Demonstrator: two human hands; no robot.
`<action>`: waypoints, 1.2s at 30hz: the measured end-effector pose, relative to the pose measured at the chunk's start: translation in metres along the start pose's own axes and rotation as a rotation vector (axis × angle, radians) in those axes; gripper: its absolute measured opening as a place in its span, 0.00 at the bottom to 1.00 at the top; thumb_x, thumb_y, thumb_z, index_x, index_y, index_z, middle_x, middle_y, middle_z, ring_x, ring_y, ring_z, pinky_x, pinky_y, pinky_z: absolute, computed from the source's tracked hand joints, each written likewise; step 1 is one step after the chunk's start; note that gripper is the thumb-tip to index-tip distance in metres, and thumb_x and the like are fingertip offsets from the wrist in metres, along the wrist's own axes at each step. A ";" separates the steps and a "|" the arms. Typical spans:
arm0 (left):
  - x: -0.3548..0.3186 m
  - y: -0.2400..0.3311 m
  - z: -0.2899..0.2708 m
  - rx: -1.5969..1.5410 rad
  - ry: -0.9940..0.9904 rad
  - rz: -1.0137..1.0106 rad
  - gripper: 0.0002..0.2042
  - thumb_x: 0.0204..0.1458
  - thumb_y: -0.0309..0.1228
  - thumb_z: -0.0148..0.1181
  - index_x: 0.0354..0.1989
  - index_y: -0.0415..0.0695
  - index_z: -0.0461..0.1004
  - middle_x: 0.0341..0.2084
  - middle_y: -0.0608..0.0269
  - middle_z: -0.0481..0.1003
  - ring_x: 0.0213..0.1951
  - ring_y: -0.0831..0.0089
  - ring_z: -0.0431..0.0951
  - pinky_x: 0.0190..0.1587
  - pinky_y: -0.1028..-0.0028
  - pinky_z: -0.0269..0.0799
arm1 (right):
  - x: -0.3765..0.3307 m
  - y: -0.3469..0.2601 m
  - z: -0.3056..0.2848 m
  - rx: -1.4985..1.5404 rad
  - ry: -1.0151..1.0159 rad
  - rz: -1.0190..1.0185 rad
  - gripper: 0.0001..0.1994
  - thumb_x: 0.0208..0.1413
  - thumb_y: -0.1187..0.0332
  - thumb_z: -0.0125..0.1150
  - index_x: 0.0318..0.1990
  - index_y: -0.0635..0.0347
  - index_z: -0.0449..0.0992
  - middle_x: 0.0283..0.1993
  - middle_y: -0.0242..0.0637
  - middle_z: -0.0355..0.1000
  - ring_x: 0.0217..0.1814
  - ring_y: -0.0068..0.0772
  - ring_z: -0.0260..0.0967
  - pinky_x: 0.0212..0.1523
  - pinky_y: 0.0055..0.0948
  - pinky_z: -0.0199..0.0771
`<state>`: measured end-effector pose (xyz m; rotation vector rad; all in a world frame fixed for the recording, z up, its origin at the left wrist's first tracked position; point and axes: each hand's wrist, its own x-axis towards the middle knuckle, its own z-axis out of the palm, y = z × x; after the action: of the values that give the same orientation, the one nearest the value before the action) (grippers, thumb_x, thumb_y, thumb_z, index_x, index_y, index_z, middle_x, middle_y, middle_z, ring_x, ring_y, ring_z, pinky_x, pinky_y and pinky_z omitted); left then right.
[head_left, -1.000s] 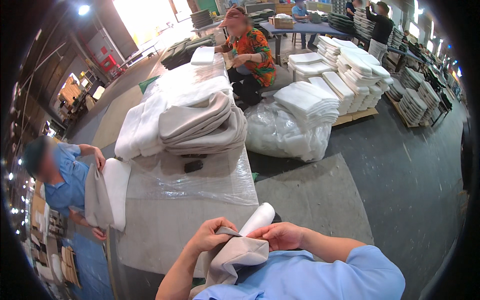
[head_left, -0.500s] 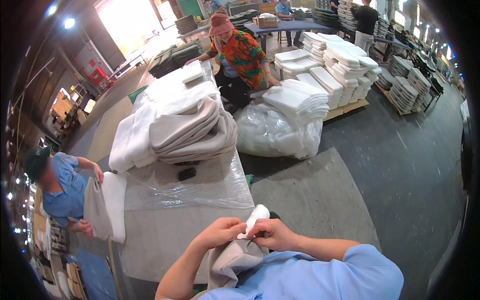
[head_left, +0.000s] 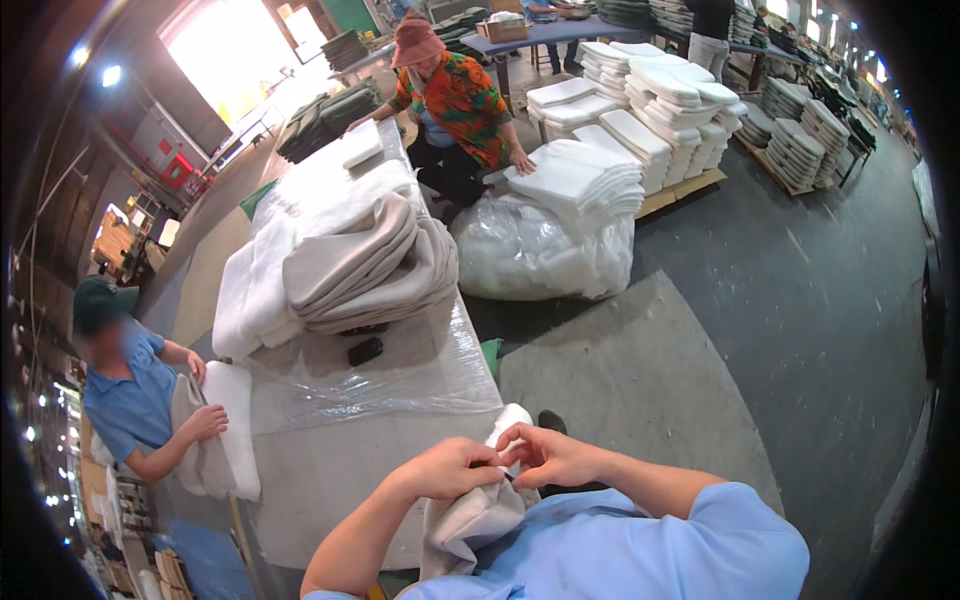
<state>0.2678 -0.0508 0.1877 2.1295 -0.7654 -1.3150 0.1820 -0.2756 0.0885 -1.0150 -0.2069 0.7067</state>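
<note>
In front of my body is a beige fabric cover (head_left: 455, 535) with a rolled or folded white pad (head_left: 513, 413) sticking out of its far end. My left hand (head_left: 455, 468) pinches the cover's edge near the pad. Close beside it, my right hand (head_left: 560, 458) bends its fingers over the pad, thumb at the cover's opening; what its fingertips grip is hidden. A small dark spot (head_left: 510, 477) shows between the two hands, too small to name. The cover's lower part lies against my blue shirt.
Beyond my hands, a plastic-covered table (head_left: 430, 385) bears folded beige fabric (head_left: 375, 265), white padding (head_left: 250, 290) and a small black object (head_left: 365, 351). At left a co-worker (head_left: 130, 370) handles a beige cover and white pad. Another person (head_left: 455, 110) stands near stacked white pads (head_left: 580, 180).
My right hand's fingers have lifted and arched over the pad, and a dark spot now shows between my hands. The left co-worker's lower hand has moved up onto the fabric.
</note>
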 end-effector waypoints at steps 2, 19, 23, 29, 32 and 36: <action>-0.003 0.010 -0.005 0.040 0.030 -0.020 0.14 0.61 0.40 0.63 0.42 0.42 0.84 0.31 0.51 0.82 0.34 0.61 0.81 0.42 0.63 0.75 | -0.001 -0.002 -0.007 0.053 -0.114 0.058 0.27 0.58 0.78 0.68 0.64 0.59 0.67 0.53 0.30 0.71 0.46 0.20 0.70 0.47 0.24 0.74; -0.001 0.005 -0.007 -0.080 -0.060 -0.063 0.14 0.64 0.41 0.64 0.42 0.41 0.83 0.26 0.63 0.79 0.28 0.77 0.75 0.31 0.71 0.72 | -0.021 0.049 0.006 -0.148 0.082 -0.024 0.10 0.62 0.69 0.71 0.39 0.59 0.73 0.38 0.25 0.73 0.40 0.18 0.68 0.45 0.25 0.70; 0.009 0.017 -0.011 0.070 -0.167 -0.230 0.17 0.60 0.45 0.68 0.42 0.42 0.84 0.25 0.62 0.79 0.29 0.75 0.77 0.33 0.69 0.73 | -0.021 0.068 0.013 0.226 0.156 -0.153 0.11 0.63 0.77 0.68 0.34 0.55 0.69 0.36 0.22 0.70 0.40 0.15 0.65 0.45 0.23 0.68; 0.017 0.025 -0.006 0.149 -0.175 -0.193 0.11 0.61 0.36 0.66 0.42 0.41 0.85 0.25 0.63 0.81 0.30 0.73 0.78 0.35 0.68 0.73 | -0.022 0.070 0.013 0.264 0.274 -0.195 0.09 0.63 0.73 0.69 0.38 0.55 0.72 0.33 0.19 0.69 0.36 0.12 0.63 0.40 0.20 0.67; 0.018 0.007 -0.001 0.141 -0.057 -0.017 0.11 0.61 0.35 0.64 0.41 0.40 0.84 0.27 0.56 0.81 0.30 0.66 0.79 0.38 0.65 0.74 | -0.022 0.062 0.015 0.296 0.236 -0.119 0.07 0.64 0.70 0.70 0.43 0.57 0.77 0.33 0.19 0.69 0.35 0.12 0.63 0.39 0.20 0.68; 0.023 0.008 -0.001 0.168 0.024 0.091 0.11 0.61 0.34 0.63 0.41 0.39 0.84 0.28 0.54 0.81 0.30 0.64 0.78 0.39 0.64 0.74 | -0.018 0.065 0.015 0.304 0.117 0.057 0.10 0.68 0.65 0.68 0.50 0.59 0.80 0.39 0.21 0.75 0.39 0.13 0.68 0.42 0.21 0.71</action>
<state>0.2760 -0.0726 0.1796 2.2073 -0.9816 -1.2141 0.1323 -0.2550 0.0450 -0.7704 0.0316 0.7041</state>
